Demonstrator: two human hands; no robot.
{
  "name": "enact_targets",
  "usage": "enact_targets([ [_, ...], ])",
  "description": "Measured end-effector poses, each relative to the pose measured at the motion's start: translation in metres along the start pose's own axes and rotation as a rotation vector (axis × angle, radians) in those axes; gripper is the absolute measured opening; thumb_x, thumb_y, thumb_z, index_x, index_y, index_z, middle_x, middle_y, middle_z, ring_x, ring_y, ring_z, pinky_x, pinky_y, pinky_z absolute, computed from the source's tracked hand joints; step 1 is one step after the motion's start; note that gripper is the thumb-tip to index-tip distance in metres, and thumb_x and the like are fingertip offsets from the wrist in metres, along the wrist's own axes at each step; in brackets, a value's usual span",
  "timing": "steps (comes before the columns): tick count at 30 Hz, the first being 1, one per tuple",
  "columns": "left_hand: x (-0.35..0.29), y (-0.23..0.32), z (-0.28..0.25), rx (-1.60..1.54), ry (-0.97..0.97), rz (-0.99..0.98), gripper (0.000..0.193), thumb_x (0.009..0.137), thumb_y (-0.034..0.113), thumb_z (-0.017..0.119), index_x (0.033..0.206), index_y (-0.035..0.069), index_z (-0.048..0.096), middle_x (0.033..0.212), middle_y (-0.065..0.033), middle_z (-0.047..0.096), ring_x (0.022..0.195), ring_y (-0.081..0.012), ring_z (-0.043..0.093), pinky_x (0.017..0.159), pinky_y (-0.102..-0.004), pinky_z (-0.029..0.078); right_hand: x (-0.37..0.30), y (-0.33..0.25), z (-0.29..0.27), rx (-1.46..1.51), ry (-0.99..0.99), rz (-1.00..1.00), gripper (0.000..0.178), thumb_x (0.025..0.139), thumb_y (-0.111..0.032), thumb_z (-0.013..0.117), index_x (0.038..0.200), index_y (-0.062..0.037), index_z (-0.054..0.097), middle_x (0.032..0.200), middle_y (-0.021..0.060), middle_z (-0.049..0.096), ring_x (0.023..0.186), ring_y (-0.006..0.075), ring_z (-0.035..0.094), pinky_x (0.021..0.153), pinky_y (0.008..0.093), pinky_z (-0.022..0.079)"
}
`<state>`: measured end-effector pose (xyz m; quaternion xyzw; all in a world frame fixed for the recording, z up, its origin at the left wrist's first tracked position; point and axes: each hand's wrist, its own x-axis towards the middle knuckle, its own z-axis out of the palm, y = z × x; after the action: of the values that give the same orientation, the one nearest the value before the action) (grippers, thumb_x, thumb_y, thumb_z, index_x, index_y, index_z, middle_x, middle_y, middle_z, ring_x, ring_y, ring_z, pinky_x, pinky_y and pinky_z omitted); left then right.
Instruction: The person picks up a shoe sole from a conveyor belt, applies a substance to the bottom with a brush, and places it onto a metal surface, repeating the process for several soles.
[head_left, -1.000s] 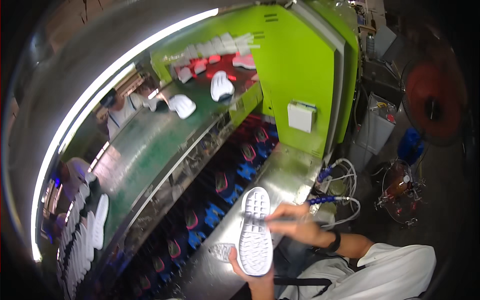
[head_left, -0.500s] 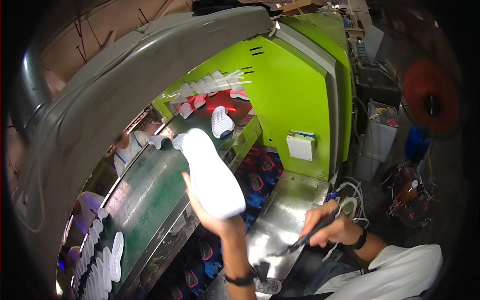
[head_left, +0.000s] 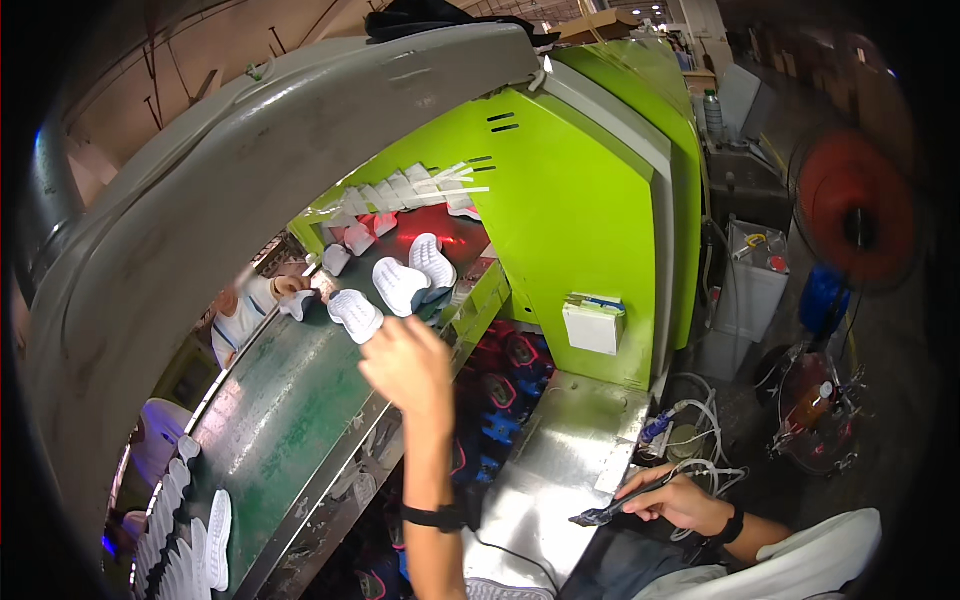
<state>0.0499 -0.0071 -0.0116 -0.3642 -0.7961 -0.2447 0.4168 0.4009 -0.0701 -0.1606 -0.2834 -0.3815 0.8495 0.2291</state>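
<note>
Over the green conveyor belt (head_left: 265,400) my left hand (head_left: 408,365) reaches with curled fingers and grips the near end of a white shoe sole (head_left: 354,314); its fingertips are partly hidden. Just beyond lie two more white soles, one (head_left: 400,284) overlapping the other (head_left: 433,260), tread patterns up. My right hand (head_left: 672,500) is closed round the handle of a dark brush (head_left: 598,516), bristles pointing left over the metal plate (head_left: 540,500). At the bottom edge part of a white, textured sole (head_left: 505,590) shows.
A co-worker's hand (head_left: 291,284) is at a sole (head_left: 297,304) across the belt. Several soles (head_left: 217,540) stand in a row at lower left. A green machine housing (head_left: 575,220) rises ahead, a grey hood (head_left: 250,130) arches above. Hoses (head_left: 712,410) and a red fan (head_left: 860,210) are right.
The large white sole has left my left hand and lies on the belt. That hand has moved forward to another sole. My right hand with the brush has lowered a little.
</note>
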Motion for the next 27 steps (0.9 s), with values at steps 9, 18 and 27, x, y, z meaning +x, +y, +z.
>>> enact_targets([
  [9, 0.047, 0.062, 0.056, -0.786, -0.556, -0.053, 0.029, 0.092, 0.024, 0.050, 0.102, 0.010, 0.073, 0.108, -0.0230, 0.070, 0.106, -0.0402, 0.066, 0.093, -0.0479, 0.051, -0.009, -0.005, -0.003, 0.012, 0.017, -0.009, 0.025, 0.081, 0.002, 0.075, 0.105, 0.0072, 0.071, 0.082, 0.0110, 0.071, 0.060, 0.0106, 0.060, 0.052, 0.0214, 0.042],
  [18, 0.043, -0.089, 0.042, 0.074, -0.620, -0.191, 0.074, 0.089, 0.062, 0.059, 0.132, 0.002, 0.054, 0.120, -0.0343, 0.061, 0.111, -0.0499, 0.062, 0.095, -0.0583, 0.049, -0.014, 0.014, -0.004, 0.087, -0.027, 0.124, 0.026, 0.085, 0.002, 0.072, 0.110, 0.0079, 0.069, 0.088, 0.0125, 0.072, 0.067, 0.0114, 0.060, 0.059, 0.0223, 0.043],
  [27, -0.155, -0.053, -0.153, -0.651, -0.197, -0.449, 0.100, 0.063, 0.010, 0.082, 0.146, -0.004, 0.028, 0.137, -0.0292, 0.045, 0.123, -0.0441, 0.051, 0.107, -0.0459, 0.039, -0.031, 0.035, 0.001, 0.313, -0.023, 0.009, 0.025, 0.078, 0.006, 0.069, 0.102, 0.0023, 0.067, 0.082, 0.0067, 0.066, 0.069, 0.0137, 0.061, 0.067, 0.0242, 0.048],
])
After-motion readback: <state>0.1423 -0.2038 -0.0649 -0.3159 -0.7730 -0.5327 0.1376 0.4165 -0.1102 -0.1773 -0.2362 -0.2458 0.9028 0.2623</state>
